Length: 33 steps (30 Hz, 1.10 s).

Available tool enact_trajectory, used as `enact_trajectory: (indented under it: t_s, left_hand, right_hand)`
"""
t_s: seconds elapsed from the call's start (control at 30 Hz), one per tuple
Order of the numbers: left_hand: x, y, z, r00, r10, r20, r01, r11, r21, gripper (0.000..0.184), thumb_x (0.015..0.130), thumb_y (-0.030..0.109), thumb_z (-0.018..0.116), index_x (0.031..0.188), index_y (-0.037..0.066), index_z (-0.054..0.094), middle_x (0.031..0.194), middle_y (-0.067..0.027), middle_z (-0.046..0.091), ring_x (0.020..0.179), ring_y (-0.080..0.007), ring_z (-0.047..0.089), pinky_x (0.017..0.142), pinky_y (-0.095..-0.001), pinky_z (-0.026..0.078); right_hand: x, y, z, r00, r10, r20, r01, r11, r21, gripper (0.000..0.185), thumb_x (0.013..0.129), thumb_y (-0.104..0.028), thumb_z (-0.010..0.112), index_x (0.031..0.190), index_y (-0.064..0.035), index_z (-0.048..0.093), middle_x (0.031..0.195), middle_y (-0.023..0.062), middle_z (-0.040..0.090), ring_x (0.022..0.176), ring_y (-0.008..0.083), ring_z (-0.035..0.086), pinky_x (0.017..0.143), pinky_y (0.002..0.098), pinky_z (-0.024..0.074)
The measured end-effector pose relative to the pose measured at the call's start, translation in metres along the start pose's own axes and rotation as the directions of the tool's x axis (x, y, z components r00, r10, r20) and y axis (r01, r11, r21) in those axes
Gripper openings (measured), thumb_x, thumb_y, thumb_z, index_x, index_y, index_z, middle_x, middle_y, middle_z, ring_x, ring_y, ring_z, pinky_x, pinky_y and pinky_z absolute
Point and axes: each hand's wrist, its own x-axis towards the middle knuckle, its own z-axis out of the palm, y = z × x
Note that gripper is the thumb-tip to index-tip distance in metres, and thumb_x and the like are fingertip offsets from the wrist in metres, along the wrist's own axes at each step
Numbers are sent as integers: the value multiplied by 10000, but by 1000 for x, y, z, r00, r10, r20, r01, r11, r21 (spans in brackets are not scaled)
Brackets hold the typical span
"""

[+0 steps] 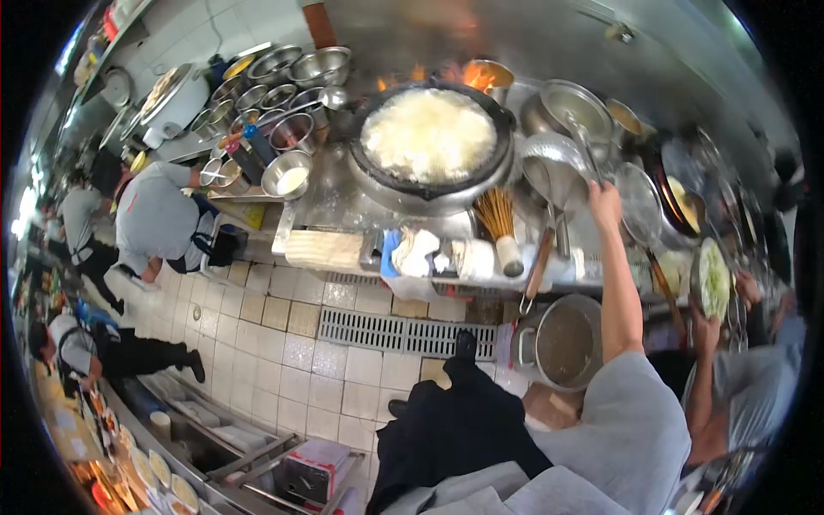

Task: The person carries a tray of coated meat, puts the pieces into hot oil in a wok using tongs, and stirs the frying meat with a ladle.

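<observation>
My right hand [605,204] reaches forward, its fingers closed around the handle of a metal ladle [585,148]. The ladle's far end is over or in a round steel pot [562,93] at the back of the range; I cannot tell if it touches the contents. Just left of my hand lies a mesh strainer [556,163] with a wooden handle. To its right sits another strainer [639,202]. A large wok [365,159] full of pale, bubbling liquid or foam stands left of the hand, with flames behind it. My left hand is out of view.
A bamboo brush [495,215] and white cloths [415,252] lie along the counter edge. Below stands a big pot [568,343] of brownish liquid. At right a co-worker holds a dish of green food [712,279]. Steel bowls [292,130] crowd the left; other people work there.
</observation>
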Motion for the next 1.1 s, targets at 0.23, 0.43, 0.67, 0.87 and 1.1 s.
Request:
enact_trajectory:
  t_s: [0.23,0.43,0.67,0.87,1.1]
  left_hand:
    - [-44,118,7,817,529,231,-519,848,-105,444,867,133,562,1239,-86,458,1272,-285,476,1147,-381,505,977,-391,411]
    - [-90,52,86,269,420,866,-319,888,-331,355,743,224,683,1032,26,631,821,-201,665,784,-335,662,720,-401,523]
    - [-156,-7,110,-192,29,981,-679,718,-154,305,849,243,659,1122,109,632,991,-172,679,806,-389,659,701,-458,541]
    - [-158,22,131,-114,61,992,-593,797,-118,345,784,247,692,1071,68,625,899,-167,680,779,-338,664,688,-414,530]
    - [-118,5,211,-102,400,911,-487,779,-396,398,709,252,730,1011,19,617,792,-160,680,749,-279,670,673,-363,517]
  right_hand:
    - [212,49,98,984,114,140,-94,986,-137,456,814,-379,561,1035,7,660,1089,247,632,1044,409,598,853,471,472]
    - [270,37,110,981,-19,193,81,944,-320,326,848,-231,500,1037,-26,671,1111,221,635,1059,374,606,876,457,488]
    - [280,44,96,974,-67,215,145,918,-370,291,861,-191,471,1010,-39,670,1095,205,648,1027,372,622,863,455,502]
    - [248,68,93,988,-117,102,146,925,-350,261,840,-192,486,959,-28,651,1004,221,662,952,380,643,804,473,518]
    - [133,89,24,992,-119,33,123,922,-368,289,858,-298,525,936,-45,642,963,222,661,865,392,646,774,482,509]
